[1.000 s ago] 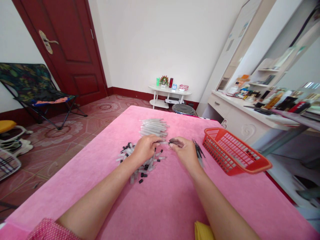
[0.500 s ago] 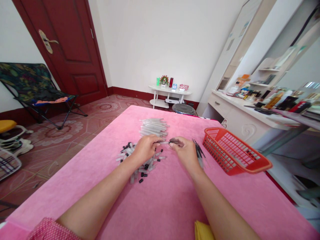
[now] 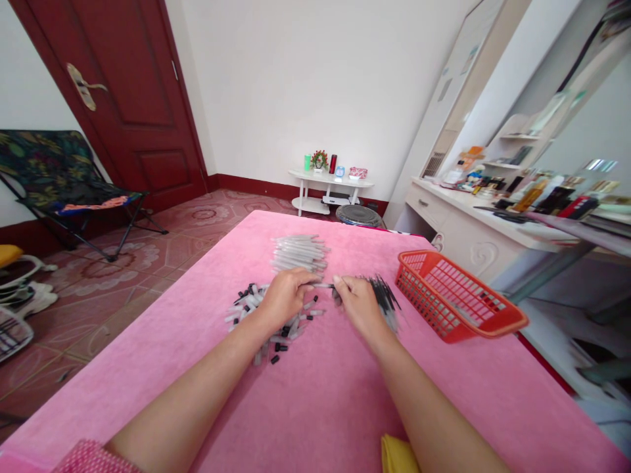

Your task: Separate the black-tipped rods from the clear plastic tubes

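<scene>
Between my two hands a slim, translucent pen barrel (image 3: 323,285) with a dark end lies level above the pink cloth. My left hand (image 3: 290,292) pinches its left end, and my right hand (image 3: 355,297) is closed on the dark right end. Just beyond them is a pile of clear pen barrels (image 3: 298,253). Under and beside my left hand lie loose translucent pen caps (image 3: 251,300) and small black plugs (image 3: 275,359). To the right of my right hand sits a bunch of thin pieces with black ends, resembling pen refills (image 3: 387,295), partly hidden by the hand.
A red plastic basket (image 3: 458,299) stands at the right of the pink-covered table (image 3: 305,407). Yellow cloth (image 3: 398,454) lies at the near edge. Farther right is a dresser (image 3: 473,226) with bottles; a folding chair (image 3: 64,177) stands left.
The view has shifted slightly. My right thumb now presses along the dark end of the barrel, and the fingers have curled under. More of the black-ended bunch shows beside that hand.
</scene>
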The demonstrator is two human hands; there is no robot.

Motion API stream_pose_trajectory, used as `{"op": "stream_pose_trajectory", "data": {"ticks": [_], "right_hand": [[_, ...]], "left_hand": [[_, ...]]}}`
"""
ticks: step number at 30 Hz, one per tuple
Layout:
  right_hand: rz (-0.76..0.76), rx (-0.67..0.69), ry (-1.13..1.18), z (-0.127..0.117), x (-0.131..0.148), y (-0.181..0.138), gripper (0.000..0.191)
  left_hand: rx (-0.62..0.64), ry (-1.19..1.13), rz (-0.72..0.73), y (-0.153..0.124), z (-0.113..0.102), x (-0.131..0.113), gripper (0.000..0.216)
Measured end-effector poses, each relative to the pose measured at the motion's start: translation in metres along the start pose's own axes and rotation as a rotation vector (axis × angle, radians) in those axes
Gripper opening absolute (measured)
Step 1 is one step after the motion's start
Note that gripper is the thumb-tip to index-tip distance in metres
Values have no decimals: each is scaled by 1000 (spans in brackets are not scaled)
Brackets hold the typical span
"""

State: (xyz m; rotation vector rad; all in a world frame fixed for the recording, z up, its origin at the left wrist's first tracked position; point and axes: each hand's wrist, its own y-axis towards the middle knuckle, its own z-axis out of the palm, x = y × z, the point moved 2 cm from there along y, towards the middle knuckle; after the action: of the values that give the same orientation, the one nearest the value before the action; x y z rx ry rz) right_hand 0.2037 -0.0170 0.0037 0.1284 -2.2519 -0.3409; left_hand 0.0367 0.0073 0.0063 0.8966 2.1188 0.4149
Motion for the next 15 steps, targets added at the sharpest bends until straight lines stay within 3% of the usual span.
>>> {"op": "stream_pose_trajectory", "data": {"ticks": [3,6,10,15], "right_hand": [[-28,-22,5,-1,-2,2,18],[-52,-23,-11,1,-4,2,10],[-38,42,-30,3,-6,2,34],[-38,-4,-20,0,-5,2,15]], "left_hand": [[-13,12,-39,0,1,2,35],[-21,16,-59,0,1,3,34],[-10,14,-49,-1,0,4,33],[-9,-9,-39,-1,0,7,35]]}}
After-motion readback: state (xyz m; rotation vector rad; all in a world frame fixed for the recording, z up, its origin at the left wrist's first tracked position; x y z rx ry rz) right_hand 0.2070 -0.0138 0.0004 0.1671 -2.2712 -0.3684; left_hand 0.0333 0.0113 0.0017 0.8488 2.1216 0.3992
